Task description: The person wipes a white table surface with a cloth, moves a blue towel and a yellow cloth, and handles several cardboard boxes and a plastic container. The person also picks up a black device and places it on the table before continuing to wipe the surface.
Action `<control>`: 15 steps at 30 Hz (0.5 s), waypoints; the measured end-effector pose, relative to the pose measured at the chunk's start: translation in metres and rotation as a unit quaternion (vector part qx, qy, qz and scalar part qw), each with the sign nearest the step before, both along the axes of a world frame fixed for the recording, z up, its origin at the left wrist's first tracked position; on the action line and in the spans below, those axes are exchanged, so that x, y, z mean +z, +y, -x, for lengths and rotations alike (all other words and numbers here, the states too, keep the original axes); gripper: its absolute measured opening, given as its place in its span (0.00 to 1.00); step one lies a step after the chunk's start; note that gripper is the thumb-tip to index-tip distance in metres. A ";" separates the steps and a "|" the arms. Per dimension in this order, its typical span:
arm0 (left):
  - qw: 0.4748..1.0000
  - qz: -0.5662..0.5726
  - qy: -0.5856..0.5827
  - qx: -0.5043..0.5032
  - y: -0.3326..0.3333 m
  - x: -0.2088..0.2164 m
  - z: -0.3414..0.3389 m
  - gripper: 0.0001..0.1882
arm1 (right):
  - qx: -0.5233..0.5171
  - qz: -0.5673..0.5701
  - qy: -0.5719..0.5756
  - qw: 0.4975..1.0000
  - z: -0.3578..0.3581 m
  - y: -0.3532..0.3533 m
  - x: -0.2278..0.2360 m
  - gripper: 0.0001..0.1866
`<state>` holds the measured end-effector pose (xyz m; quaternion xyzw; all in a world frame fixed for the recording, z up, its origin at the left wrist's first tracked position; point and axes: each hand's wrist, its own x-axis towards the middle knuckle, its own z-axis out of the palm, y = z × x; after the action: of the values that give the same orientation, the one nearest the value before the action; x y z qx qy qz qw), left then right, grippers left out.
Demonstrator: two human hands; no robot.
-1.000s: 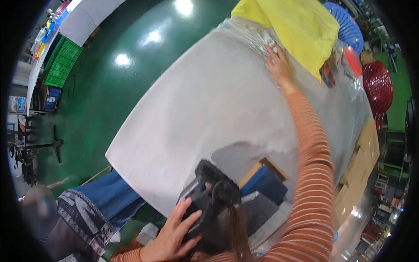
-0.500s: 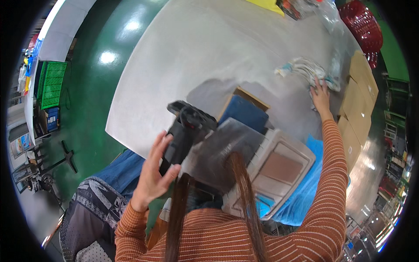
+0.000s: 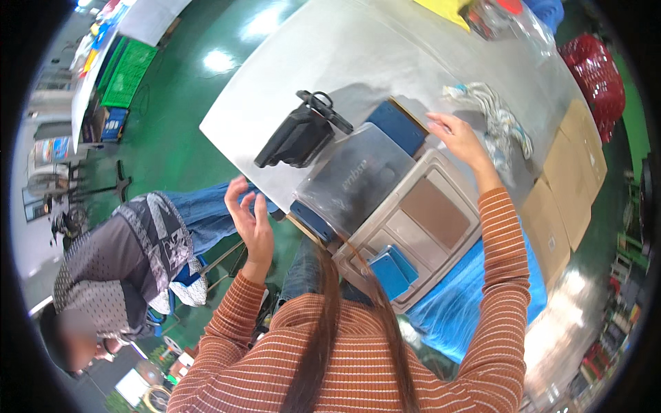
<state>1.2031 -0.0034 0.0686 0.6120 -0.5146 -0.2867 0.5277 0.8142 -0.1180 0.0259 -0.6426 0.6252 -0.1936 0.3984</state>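
Observation:
My left hand (image 3: 251, 224) is in the air past the near left table edge, empty, its fingers apart and curved. A black device with a ring-like loop on top (image 3: 299, 138) rests on the table beyond it, apart from my fingers. My right hand (image 3: 461, 143) is empty, fingers stretched loosely left over the far end of a beige plastic tray (image 3: 393, 235). Near its fingertips is a dark blue flat piece with a cardboard edge (image 3: 396, 126). A dark panel under clear plastic (image 3: 358, 179) lies left of the tray. White knitted work gloves (image 3: 497, 120) lie crumpled beyond my right hand.
In the tray are a brown panel (image 3: 435, 208) and blue pieces (image 3: 394, 270). Blue plastic sheeting (image 3: 475, 299) hangs at its near right. Flattened cardboard (image 3: 568, 165) lies along the right, a red shiny bag (image 3: 592, 82) behind. A person (image 3: 131, 248) sits at left.
My right hand has left the gloves and come left toward the tray. My left hand has drawn back from the black device, which now stands apart on the table. The view has shifted.

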 end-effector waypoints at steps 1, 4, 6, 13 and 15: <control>0.999 -0.024 -0.031 0.006 -0.009 0.006 0.001 0.22 | 0.008 0.030 -0.042 0.999 -0.018 -0.013 0.005 0.21; 0.959 -0.073 -0.266 -0.065 -0.049 0.018 -0.008 0.35 | 0.153 0.136 -0.029 0.978 -0.077 -0.044 0.028 0.22; 0.962 -0.096 -0.224 -0.127 -0.068 0.026 0.001 0.29 | 0.194 0.141 -0.018 0.971 -0.110 -0.055 0.029 0.25; 0.964 -0.094 -0.194 -0.153 -0.090 0.015 0.007 0.14 | 0.221 -0.017 0.061 0.973 -0.162 -0.065 0.022 0.42; 0.967 -0.051 -0.202 -0.145 -0.095 0.011 0.005 0.14 | 0.210 -0.072 0.029 0.975 -0.167 -0.065 0.029 0.41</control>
<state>1.1983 -0.0981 0.0792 0.6019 -0.6784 -0.2565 0.3342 0.9812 -0.1828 0.0544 -0.7345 0.5000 -0.0414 0.4570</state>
